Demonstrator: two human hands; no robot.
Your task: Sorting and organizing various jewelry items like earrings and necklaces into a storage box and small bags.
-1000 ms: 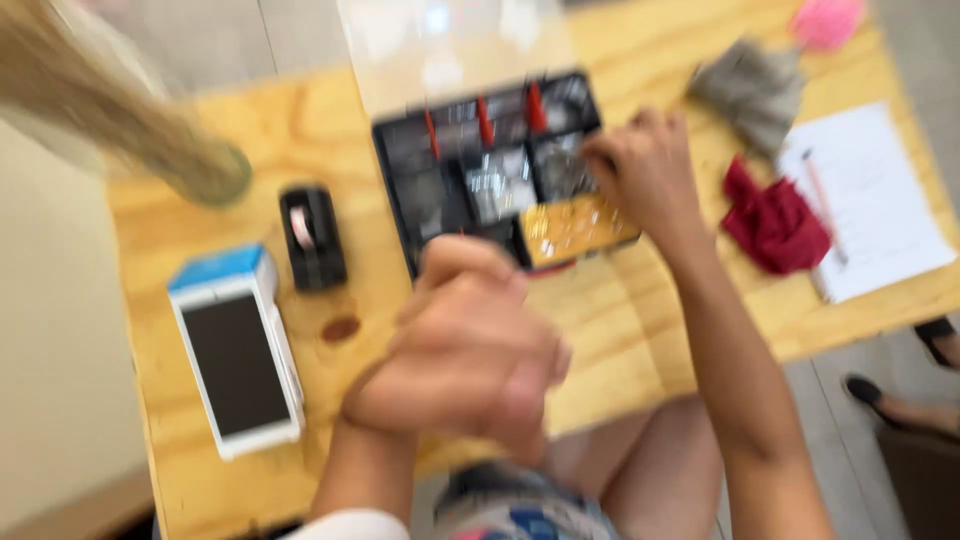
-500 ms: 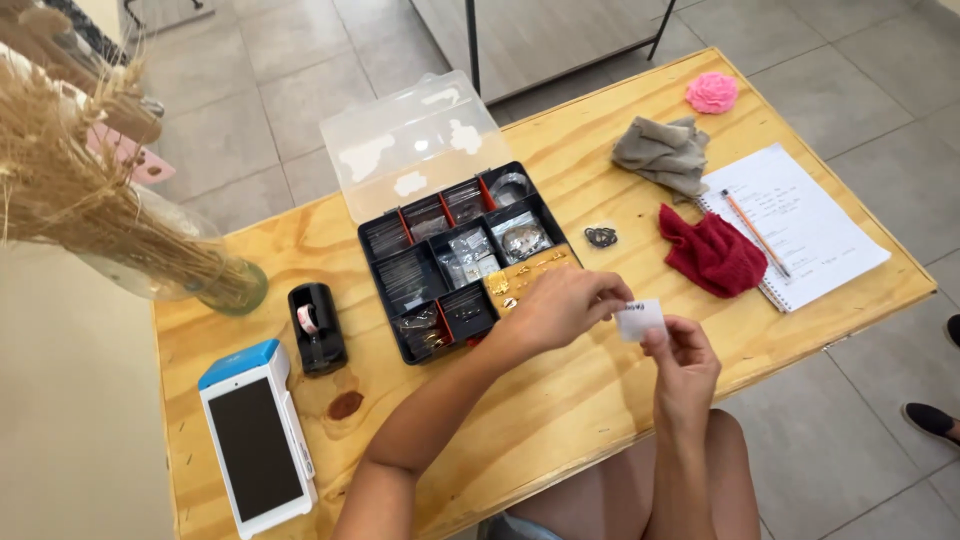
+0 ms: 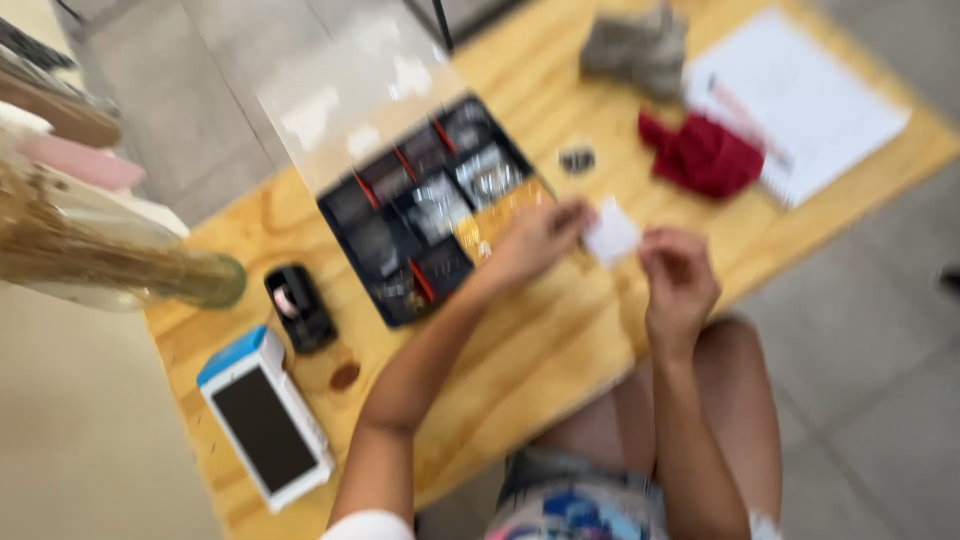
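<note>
— While the frame was smeared with motion, what did the two hands have between them?

— A small white square packet (image 3: pixel 612 234), raised just above the pale wooden table (image 3: pixel 560 340). The left hand (image 3: pixel 535 240) pinched its left edge, fingers pressed together on it. The right hand (image 3: pixel 678 272) sat at the packet's right edge, fingers curled, but whether they gripped or only touched it I could not tell through the blur.

— Why held up like that?

— My guess was to work it with both sets of fingertips, free of the surface.

— And the things around it?

— A black compartmented organiser box (image 3: pixel 430 215) with its clear lid (image 3: pixel 350 100) tipped back lay just beside the left hand, within easy reach. A crumpled red cloth (image 3: pixel 705 155) and a white notebook (image 3: pixel 800 105) lay farther off, beyond the right hand.
</note>
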